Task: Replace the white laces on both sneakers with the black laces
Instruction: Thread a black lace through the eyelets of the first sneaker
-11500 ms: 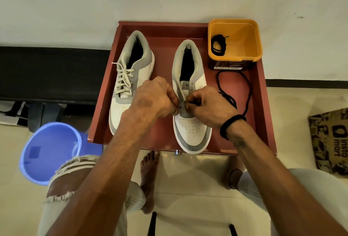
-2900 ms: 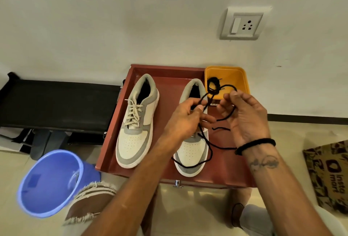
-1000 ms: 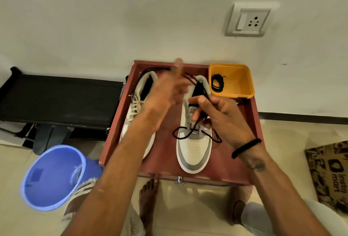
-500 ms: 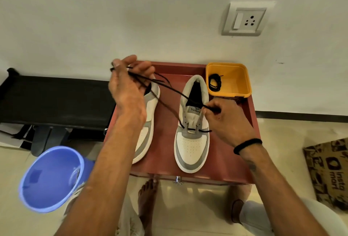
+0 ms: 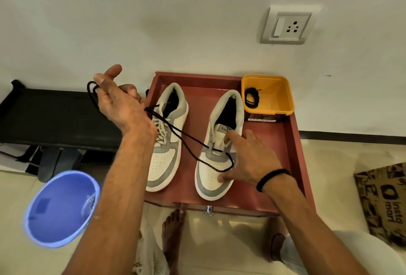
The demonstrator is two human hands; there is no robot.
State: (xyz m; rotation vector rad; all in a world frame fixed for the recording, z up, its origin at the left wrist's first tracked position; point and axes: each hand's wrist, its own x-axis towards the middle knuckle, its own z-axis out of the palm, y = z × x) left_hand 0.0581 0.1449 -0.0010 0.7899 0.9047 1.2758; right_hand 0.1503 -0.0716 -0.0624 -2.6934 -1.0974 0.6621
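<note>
Black cord lace (image 5: 182,136) runs taut from the raised left hand (image 5: 118,103), whose fingers curl round its doubled ends, down to the lowest eyelets of the right-hand grey-and-white sneaker (image 5: 216,154) on the reddish-brown counter (image 5: 287,165). Beside that sneaker, to its left, the other grey-and-white sneaker (image 5: 167,140) keeps its white laces (image 5: 160,128). The right hand (image 5: 248,158) lies spread over the right-hand sneaker, fingers straight, thumb on the toe, forefinger at the tongue. Behind that sneaker, in the counter's far right corner, a square orange plastic tub (image 5: 279,101) holds a coiled second black lace (image 5: 252,98). Left of the counter, on the floor, stands a blue plastic bucket (image 5: 61,208).
</note>
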